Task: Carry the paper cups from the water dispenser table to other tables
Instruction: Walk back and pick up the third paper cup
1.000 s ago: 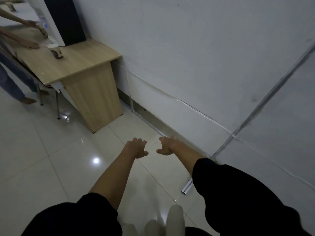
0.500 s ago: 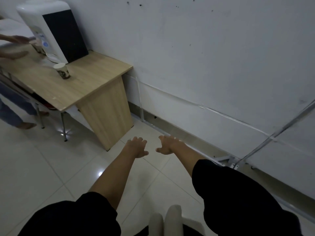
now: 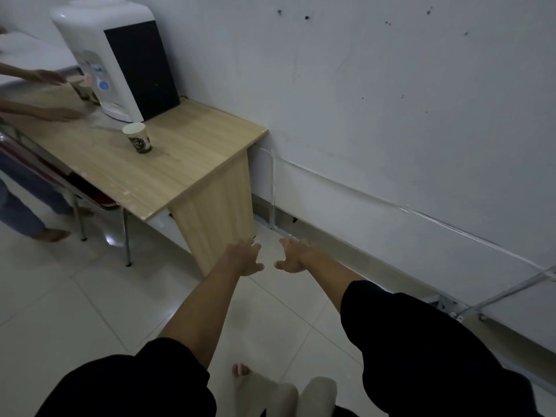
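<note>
Wooden worktop (image 3: pixel 192 152): one paper cup (image 3: pixel 137 141) beside water dispenser (image 3: pixel 120 58), uncarried. Left hand (image 3: pixel 245 258), right hand (image 3: pixel 290 257): grip apart, empty, short of worktop.

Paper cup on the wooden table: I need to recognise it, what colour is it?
White paper cup with a dark printed band; head view.

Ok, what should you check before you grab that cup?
1. Both hands free: left hand and right hand empty, ok.
2. Paper cup upright on the wooden table: ok.
3. Within reach: not ok, hands hang out over the floor, short of the table.
4. Space around it: ok, nothing touches it.
5. Another person's hand nearby: apart from it, ok.
6. Cup filled: cannot tell.
</note>
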